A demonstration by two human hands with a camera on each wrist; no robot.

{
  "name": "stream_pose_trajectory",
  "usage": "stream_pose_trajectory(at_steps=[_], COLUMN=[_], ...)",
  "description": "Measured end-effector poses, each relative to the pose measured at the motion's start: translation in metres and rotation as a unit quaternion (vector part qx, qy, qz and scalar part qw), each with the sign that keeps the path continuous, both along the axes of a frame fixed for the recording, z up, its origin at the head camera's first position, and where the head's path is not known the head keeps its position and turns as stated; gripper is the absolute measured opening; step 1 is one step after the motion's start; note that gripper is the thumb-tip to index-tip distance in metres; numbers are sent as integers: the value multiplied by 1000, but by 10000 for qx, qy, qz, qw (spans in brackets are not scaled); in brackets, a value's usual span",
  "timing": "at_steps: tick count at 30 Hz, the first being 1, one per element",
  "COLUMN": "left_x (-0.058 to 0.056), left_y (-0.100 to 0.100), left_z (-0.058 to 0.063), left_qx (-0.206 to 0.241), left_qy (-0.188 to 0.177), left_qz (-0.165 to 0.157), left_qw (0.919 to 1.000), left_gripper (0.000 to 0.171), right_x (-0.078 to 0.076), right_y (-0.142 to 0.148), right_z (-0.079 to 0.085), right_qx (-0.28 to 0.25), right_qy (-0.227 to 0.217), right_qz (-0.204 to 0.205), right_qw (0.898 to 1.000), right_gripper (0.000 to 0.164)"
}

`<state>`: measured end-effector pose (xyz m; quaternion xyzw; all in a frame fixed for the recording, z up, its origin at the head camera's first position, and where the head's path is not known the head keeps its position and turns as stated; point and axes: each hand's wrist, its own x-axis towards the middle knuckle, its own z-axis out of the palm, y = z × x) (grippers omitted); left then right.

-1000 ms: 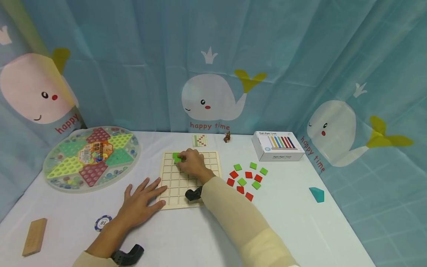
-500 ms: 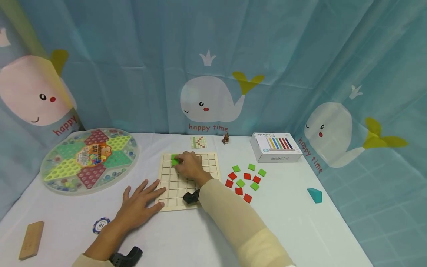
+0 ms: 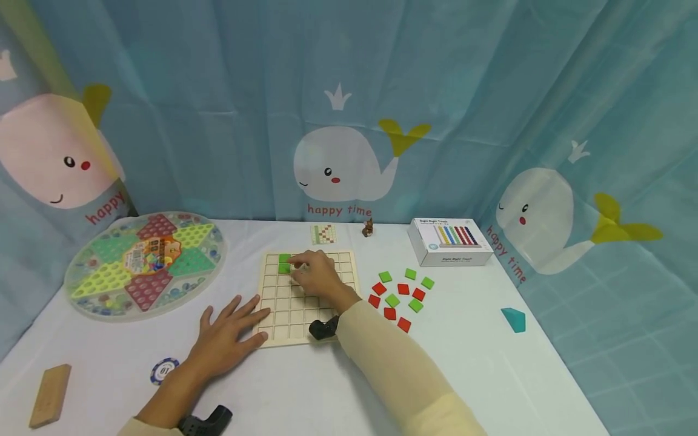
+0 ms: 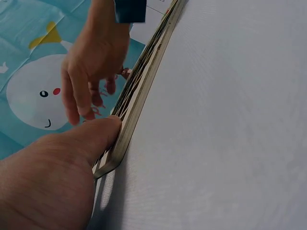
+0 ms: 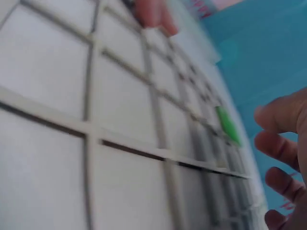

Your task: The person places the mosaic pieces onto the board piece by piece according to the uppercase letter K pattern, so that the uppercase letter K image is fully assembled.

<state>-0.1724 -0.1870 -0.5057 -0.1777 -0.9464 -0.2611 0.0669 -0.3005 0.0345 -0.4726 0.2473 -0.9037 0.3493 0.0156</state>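
A square wooden grid board lies flat on the white table. Two green square tiles sit one below the other in cells near its far left corner. Over the board, just right of these tiles, hovers my right hand; its fingers are loosely bent and apart in the right wrist view, with nothing between them. My left hand lies with fingers spread at the board's left side, and its thumb rests on the board's edge in the left wrist view.
Several loose red tiles and green tiles lie right of the board. Around stand or lie a pattern card, a small figurine, a white box, a round Chinese checkers board, a poker chip, a wooden block and a teal piece.
My right hand has let go of the lower green tile and drawn back a little to the right, leaving both green tiles visible. The left hand stays at the board's edge.
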Motion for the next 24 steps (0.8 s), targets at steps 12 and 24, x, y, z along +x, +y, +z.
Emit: stream_pose_trajectory(at_steps=[12,24], left_x=[2,3], left_y=[-1,2], left_z=[2,0], left_qx=[48,92], left_qy=[22,-8], left_qz=[38,31], left_qw=[10000,10000], left_gripper=[49,50], right_x=[31,75], right_y=[44,101], right_z=[42,60], right_qx=[-605,-647], right_qy=[50,-82], right_qz=[575,593], right_qw=[9965,9961], right_gripper=[32,32])
